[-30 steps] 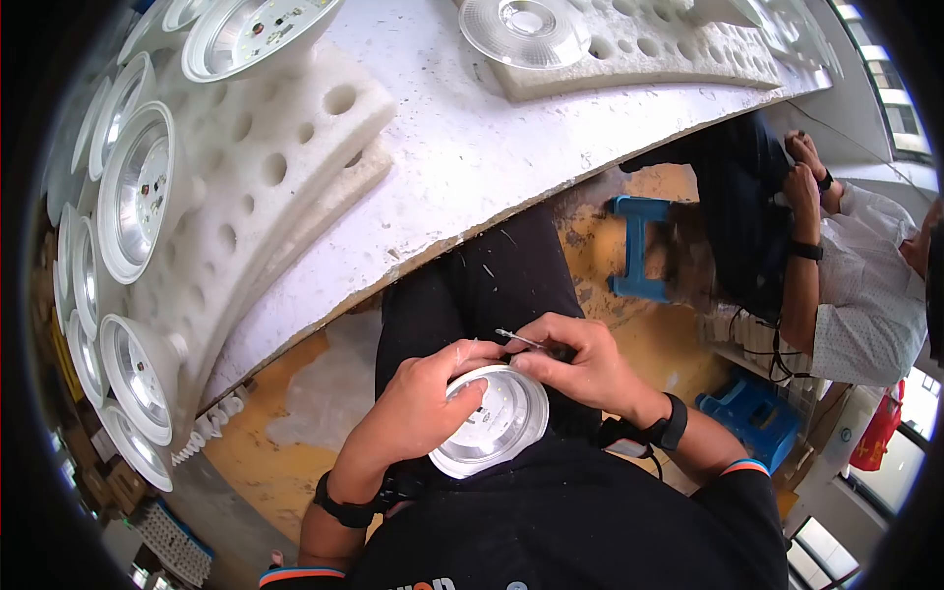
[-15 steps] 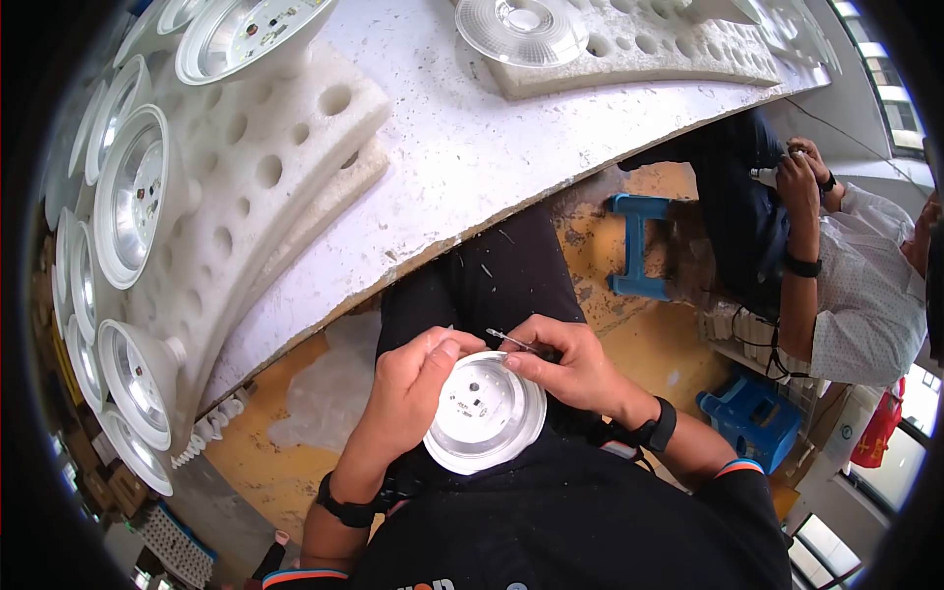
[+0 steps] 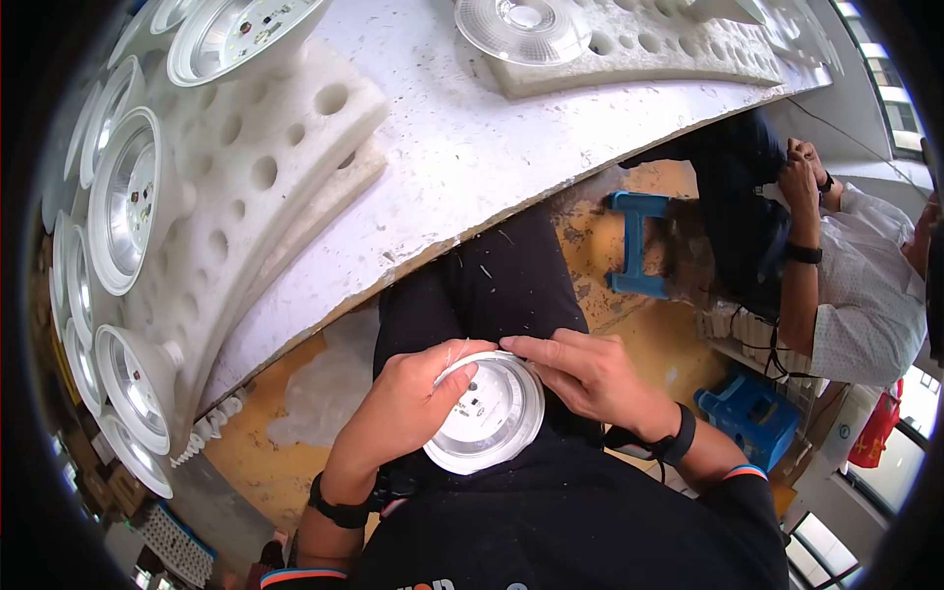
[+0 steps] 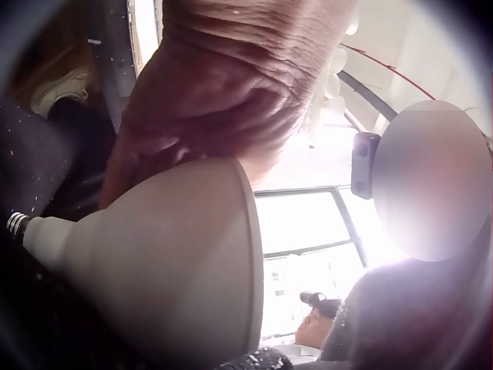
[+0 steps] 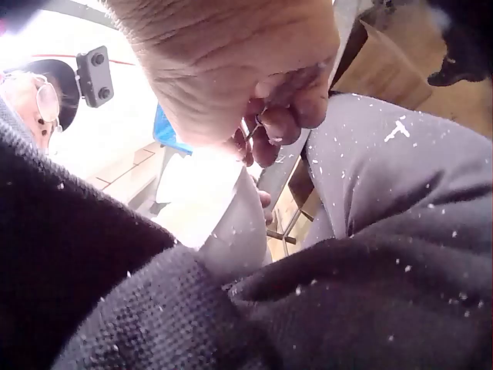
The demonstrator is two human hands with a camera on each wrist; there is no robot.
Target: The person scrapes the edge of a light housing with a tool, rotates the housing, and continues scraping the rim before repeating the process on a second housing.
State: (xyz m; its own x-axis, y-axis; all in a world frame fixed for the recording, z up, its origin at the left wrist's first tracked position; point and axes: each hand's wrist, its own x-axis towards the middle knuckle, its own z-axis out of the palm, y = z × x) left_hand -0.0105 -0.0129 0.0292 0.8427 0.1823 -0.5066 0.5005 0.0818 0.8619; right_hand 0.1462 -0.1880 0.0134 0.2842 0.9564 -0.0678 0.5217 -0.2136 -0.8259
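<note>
Gripping lamp (image 3: 497,423) by left rim: left hand (image 3: 405,401). Holding thin tool (image 5: 252,132) by lamp's far right rim: right hand (image 3: 605,382).

Across the black shirt (image 3: 590,521) at the near side runs pale and orange lettering, cut off by the lower edge of the head view; its end seems to read "on", and the rest is not legible. The yellow marking on the red bag (image 3: 869,444) at the right, and the small print inside the white lamp (image 3: 492,423), cannot be read.
</note>
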